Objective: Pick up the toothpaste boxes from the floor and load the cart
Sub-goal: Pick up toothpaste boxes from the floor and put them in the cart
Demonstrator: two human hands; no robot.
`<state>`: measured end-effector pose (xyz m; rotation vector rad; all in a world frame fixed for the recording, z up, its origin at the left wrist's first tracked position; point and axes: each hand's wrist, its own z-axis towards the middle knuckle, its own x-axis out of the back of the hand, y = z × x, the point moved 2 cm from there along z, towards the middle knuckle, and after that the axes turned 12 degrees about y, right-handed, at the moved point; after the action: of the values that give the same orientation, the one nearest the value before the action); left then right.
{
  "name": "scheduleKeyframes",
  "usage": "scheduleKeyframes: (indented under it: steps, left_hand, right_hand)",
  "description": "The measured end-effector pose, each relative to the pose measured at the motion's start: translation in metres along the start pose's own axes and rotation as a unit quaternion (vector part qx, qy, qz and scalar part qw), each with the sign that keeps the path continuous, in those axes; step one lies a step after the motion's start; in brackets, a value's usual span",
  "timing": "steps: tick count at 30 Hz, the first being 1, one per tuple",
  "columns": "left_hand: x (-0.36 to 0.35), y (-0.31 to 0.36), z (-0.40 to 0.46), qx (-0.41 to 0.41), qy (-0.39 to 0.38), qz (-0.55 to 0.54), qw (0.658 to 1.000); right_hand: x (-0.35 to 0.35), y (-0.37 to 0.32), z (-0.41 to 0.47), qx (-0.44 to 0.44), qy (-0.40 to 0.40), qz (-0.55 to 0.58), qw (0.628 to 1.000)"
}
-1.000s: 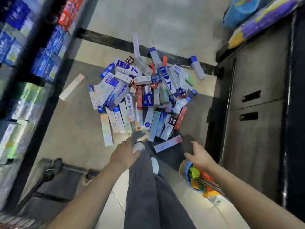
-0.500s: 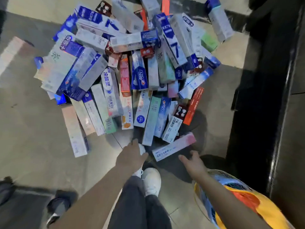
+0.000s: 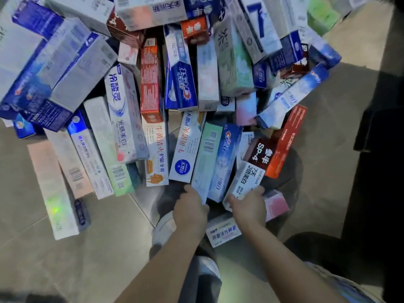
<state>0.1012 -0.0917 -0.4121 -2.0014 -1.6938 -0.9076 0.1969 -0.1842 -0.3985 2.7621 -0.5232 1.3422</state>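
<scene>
A big heap of toothpaste boxes (image 3: 153,88) covers the tiled floor in front of me. My left hand (image 3: 190,212) is at the heap's near edge, its thumb and fingers around the near end of a pale green box (image 3: 206,158). My right hand (image 3: 248,207) grips the near end of a white and black box marked SP-4 (image 3: 248,174), thumb on one side and fingers on the other. A white and pink box (image 3: 222,234) lies flat under my right wrist. The cart is out of view.
A dark cabinet (image 3: 381,149) stands along the right side. My white shoe (image 3: 162,229) is on the floor below my left hand. A blurred blue-edged basket rim (image 3: 347,287) shows at the bottom right. Bare tile (image 3: 65,270) lies to the lower left.
My view has dropped close to the heap. Both hands have reached forward from bare floor to the nearest boxes and closed on their ends.
</scene>
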Motion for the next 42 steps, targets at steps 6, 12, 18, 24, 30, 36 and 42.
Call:
scheduleKeyframes:
  steps: [6,12,18,24,30,36,42]
  left_hand:
    - [0.054,0.002,-0.031,-0.015,-0.019,-0.014,1.0]
    - [0.176,0.016,-0.134,0.011,-0.028,-0.092,0.995]
    - [0.318,0.026,-0.253,0.023,0.017,-0.16,0.987]
    - [0.427,0.012,-0.37,0.032,0.105,-0.194,0.975]
    - [0.48,-0.038,-0.466,0.058,0.166,-0.269,0.947]
    - [0.511,-0.1,-0.541,0.071,0.233,-0.288,0.926]
    - [0.525,-0.189,-0.607,0.109,0.291,-0.346,0.885]
  right_hand:
    - [0.059,-0.011,-0.024,0.049,-0.001,0.005,0.999]
    - [0.186,-0.049,-0.099,0.09,-0.023,-0.02,0.995]
    - [0.324,-0.093,-0.203,0.147,-0.045,-0.046,0.987]
    - [0.433,-0.118,-0.312,0.239,-0.023,-0.078,0.968]
    - [0.49,-0.118,-0.405,0.32,-0.019,-0.102,0.942]
    - [0.494,-0.131,-0.483,0.427,-0.041,-0.121,0.895]
    - [0.459,-0.145,-0.589,0.59,-0.082,-0.152,0.789]
